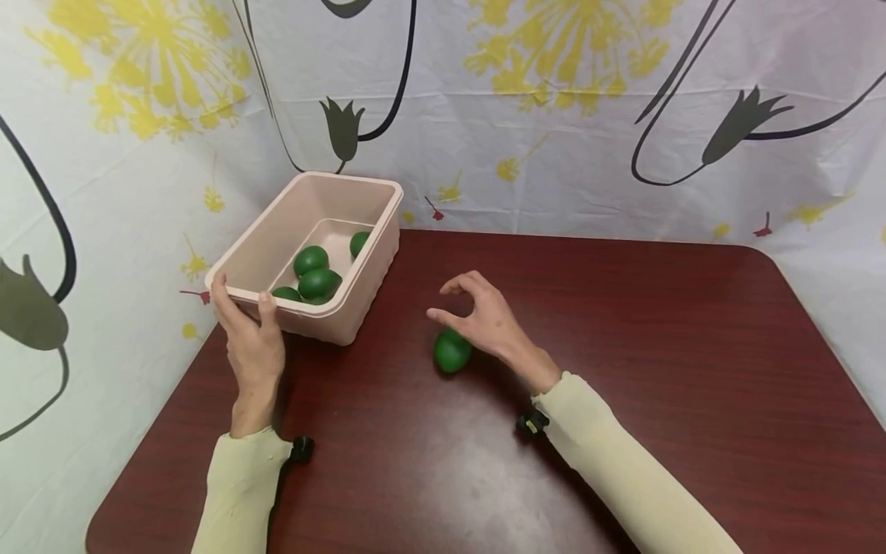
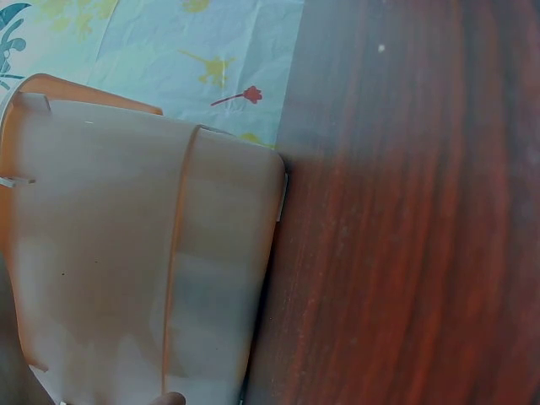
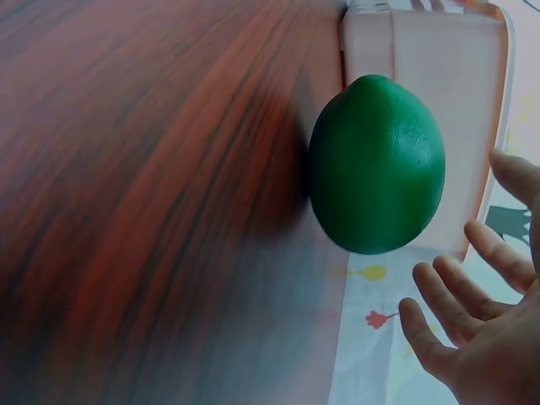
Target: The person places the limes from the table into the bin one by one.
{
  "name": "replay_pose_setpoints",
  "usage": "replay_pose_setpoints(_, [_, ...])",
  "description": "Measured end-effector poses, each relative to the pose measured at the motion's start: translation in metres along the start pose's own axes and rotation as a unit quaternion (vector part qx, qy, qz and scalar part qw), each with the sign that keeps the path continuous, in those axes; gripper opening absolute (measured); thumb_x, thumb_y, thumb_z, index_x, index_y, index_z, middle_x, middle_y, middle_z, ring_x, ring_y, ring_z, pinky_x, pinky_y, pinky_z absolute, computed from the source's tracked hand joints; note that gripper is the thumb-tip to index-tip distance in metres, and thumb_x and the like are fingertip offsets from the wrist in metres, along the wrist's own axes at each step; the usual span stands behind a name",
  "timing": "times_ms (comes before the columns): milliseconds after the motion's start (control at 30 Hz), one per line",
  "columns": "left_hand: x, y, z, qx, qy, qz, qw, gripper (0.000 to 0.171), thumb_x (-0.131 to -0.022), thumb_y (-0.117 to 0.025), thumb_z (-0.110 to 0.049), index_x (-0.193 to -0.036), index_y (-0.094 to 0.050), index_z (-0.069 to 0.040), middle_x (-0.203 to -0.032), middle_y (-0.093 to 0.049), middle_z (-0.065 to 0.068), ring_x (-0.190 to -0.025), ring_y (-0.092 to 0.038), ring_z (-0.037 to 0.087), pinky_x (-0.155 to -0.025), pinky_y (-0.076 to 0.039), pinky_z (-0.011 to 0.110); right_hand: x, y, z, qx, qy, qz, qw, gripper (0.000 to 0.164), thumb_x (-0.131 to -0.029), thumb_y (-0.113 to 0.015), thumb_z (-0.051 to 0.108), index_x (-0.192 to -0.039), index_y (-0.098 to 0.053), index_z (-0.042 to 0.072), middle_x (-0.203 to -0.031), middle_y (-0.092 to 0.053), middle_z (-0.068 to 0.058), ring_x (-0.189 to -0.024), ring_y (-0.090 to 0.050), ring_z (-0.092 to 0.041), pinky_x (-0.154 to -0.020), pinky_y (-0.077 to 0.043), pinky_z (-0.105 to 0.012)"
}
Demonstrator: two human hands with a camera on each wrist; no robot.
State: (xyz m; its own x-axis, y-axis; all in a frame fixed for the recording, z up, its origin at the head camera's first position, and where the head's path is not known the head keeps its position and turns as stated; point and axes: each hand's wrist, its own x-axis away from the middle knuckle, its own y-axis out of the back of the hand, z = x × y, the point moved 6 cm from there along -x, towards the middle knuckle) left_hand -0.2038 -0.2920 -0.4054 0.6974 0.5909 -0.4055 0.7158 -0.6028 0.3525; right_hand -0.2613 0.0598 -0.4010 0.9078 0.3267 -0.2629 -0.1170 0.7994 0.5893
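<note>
A pale pink plastic bin (image 1: 374, 277) stands at the left back of the table, with several green limes (image 1: 320, 285) inside. My left hand (image 1: 256, 354) holds the near-left part of its rim, thumb and a finger at the edge. Up close in the left wrist view is the bin's outer wall (image 2: 101, 236), with a fingertip (image 2: 171, 398) at the bottom edge. On the table lies a single lime (image 1: 452, 352). My right hand (image 1: 493, 319) is just above and beside it, fingers and thumb spread apart. In the right wrist view that lime (image 3: 375, 164) is apart from the fingers (image 3: 456, 308).
The dark red-brown wooden table (image 1: 657, 369) has rounded corners. A white cloth (image 1: 443, 115) printed with yellow flowers and dark stems hangs behind the table and along its left side. Small dark wrist cameras (image 1: 531, 422) sit at the sleeve cuffs.
</note>
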Motion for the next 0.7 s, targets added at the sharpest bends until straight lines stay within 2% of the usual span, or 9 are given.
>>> replay_pose_setpoints(267, [0.000, 0.000, 0.000, -0.001, 0.002, -0.001, 1.0000, 0.076, -0.094, -0.049, -0.062, -0.163, -0.023, -0.042, -0.170, -0.030, 0.000, -0.125, -0.051, 0.058, -0.097, -0.033, 0.078, 0.007, -0.001, -0.008, 0.016, -0.027, 0.044, 0.999, 0.054, -0.086, -0.081, 0.048, -0.129, -0.066, 0.018, -0.133, -0.062, -0.006, -0.130, -0.059, -0.034, -0.109, -0.048, -0.053])
replay_pose_setpoints(367, [0.000, 0.000, 0.000, -0.001, 0.003, -0.002, 1.0000, 0.076, -0.094, -0.049, -0.062, -0.163, -0.023, -0.042, -0.170, -0.029, 0.000, -0.126, -0.050, 0.058, -0.098, -0.033, 0.078, 0.010, -0.003, -0.010, 0.029, -0.026, 0.063, 0.997, 0.063, -0.084, -0.082, 0.051, -0.134, -0.065, 0.017, -0.137, -0.060, -0.005, -0.133, -0.058, -0.032, -0.112, -0.046, -0.051])
replay_pose_setpoints(500, [0.000, 0.000, 0.000, 0.000, 0.002, 0.000, 1.0000, 0.077, -0.094, -0.049, -0.062, -0.163, -0.022, -0.041, -0.170, -0.029, 0.000, -0.127, -0.050, 0.058, -0.099, -0.033, 0.078, 0.014, -0.004, -0.013, 0.039, -0.021, 0.078, 0.996, 0.071, -0.081, -0.086, 0.050, -0.138, -0.063, 0.014, -0.138, -0.059, -0.004, -0.133, -0.057, -0.029, -0.112, -0.046, -0.050])
replay_pose_setpoints(700, [0.000, 0.000, 0.000, 0.000, 0.005, 0.001, 1.0000, 0.076, -0.094, -0.050, -0.062, -0.163, -0.022, -0.042, -0.170, -0.029, 0.000, -0.127, -0.050, 0.058, -0.098, -0.033, 0.078, 0.020, -0.006, -0.018, 0.042, -0.010, 0.095, 0.995, 0.075, -0.077, -0.090, 0.046, -0.139, -0.064, 0.014, -0.137, -0.059, -0.005, -0.131, -0.058, -0.027, -0.109, -0.048, -0.049])
